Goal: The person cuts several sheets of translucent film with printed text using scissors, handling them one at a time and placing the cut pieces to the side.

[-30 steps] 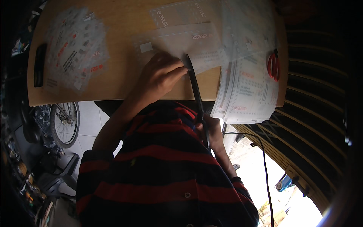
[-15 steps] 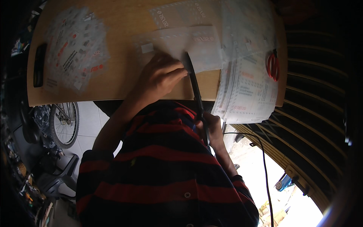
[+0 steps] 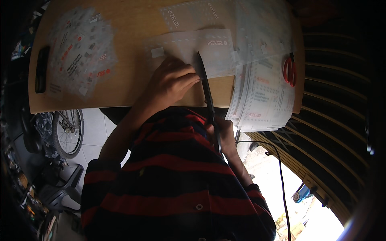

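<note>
My right hand [image 3: 225, 134] grips a pair of long dark scissors [image 3: 207, 92] by the handles, just in front of the table edge. The blades point away from me, with their tips over a translucent printed plastic sheet [image 3: 217, 56]. Beside the blades, my left hand [image 3: 173, 82] has its fingers pinched at the near edge of that sheet. The pinched part is mostly hidden behind the fingers. A small white patch [image 3: 158, 52] shows on the sheet's left part.
Left on the wooden table [image 3: 132, 24] lies a loose pile of printed translucent pieces [image 3: 80, 52], beside a dark phone-like object [image 3: 42, 69]. A stack of printed sheets [image 3: 261, 96] overhangs the right front edge, with red-handled scissors [image 3: 289, 71] on it. A black cable [image 3: 282, 180] hangs at right.
The dark scissors have shifted slightly left at the handles, their tips a touch farther away. The sheet has moved slightly. My left hand keeps nearly the same place.
</note>
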A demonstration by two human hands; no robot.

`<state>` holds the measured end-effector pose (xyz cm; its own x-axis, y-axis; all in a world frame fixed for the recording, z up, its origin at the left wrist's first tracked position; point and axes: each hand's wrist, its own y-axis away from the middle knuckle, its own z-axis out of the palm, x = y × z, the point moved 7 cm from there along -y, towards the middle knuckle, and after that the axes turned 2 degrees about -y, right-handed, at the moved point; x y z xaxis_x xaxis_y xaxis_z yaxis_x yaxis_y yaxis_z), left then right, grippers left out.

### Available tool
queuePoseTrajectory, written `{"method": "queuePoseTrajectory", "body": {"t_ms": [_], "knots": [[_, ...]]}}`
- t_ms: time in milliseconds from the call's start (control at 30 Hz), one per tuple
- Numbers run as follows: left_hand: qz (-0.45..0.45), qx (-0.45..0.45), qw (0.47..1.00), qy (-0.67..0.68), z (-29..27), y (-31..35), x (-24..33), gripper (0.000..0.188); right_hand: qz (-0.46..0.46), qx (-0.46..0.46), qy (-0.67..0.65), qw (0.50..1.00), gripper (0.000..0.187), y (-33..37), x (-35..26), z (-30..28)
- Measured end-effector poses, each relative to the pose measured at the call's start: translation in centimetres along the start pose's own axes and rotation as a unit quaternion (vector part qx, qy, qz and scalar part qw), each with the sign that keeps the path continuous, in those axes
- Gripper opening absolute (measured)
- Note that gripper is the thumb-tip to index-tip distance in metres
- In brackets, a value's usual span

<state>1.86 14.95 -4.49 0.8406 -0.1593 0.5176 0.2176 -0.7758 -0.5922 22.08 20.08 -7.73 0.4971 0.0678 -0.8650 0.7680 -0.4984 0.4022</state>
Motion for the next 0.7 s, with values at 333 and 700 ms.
{"method": "queuePoseTrajectory", "body": {"t_ms": [333,700], "knots": [[-0.011,0.001,1.0,0.011,0.0,0.0,-0.1,0.015,0.0,0.001,0.02,1.0,0.051,-0.3,0.4,0.2],[-0.023,0.011,0.999,0.032,-0.3,-0.3,0.0,0.009,0.008,0.023,0.021,0.999,0.049,-1.3,0.3,0.3]]}}
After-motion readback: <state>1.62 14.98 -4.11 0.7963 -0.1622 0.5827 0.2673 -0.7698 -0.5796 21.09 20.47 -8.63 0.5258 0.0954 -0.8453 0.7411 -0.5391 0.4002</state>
